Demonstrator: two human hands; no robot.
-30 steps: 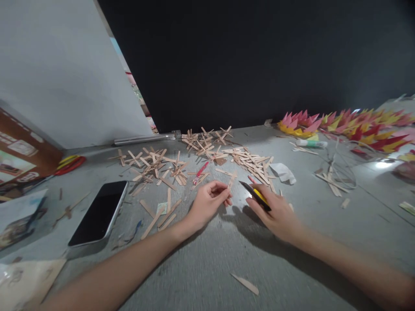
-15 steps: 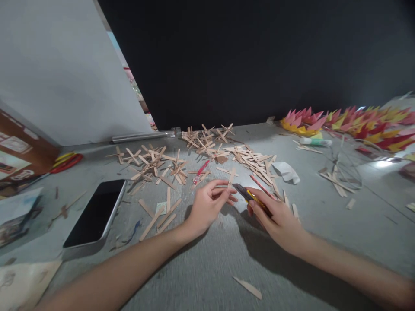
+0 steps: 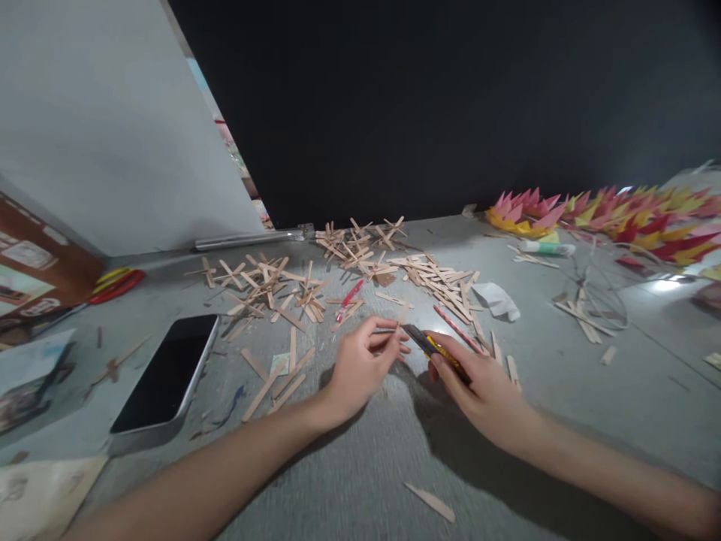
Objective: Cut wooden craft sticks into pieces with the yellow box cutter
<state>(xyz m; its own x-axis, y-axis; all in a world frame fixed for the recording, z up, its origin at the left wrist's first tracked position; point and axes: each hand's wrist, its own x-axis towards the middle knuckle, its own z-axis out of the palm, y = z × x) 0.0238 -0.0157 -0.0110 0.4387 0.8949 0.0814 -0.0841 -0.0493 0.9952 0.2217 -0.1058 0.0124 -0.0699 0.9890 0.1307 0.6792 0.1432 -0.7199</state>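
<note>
My left hand (image 3: 360, 366) pinches a short wooden craft stick (image 3: 403, 312) between thumb and fingers, its tip pointing up. In my right hand (image 3: 484, 387) is a black and yellow utility knife (image 3: 438, 351), its front end at the stick near my left fingertips. Whether the blade touches the wood I cannot tell. Just beyond both hands lie a pile of loose craft sticks (image 3: 442, 282) and several star-shaped crossed sticks (image 3: 267, 282). A red pen-like item (image 3: 350, 299) rests among them, and a red striped stick (image 3: 457, 328) lies behind my right hand.
A phone (image 3: 166, 373) lies at the left, near loose sticks. One pointed stick piece (image 3: 429, 503) is close to the front. Pink and yellow paper flowers (image 3: 526, 212), a glue stick (image 3: 547, 248), crumpled white paper (image 3: 496, 300) and a wire loop (image 3: 618, 315) occupy the right side.
The craft stick in my left hand now leans and sits slightly lower. My right hand has brought the knife a little lower and closer to my left fingertips.
</note>
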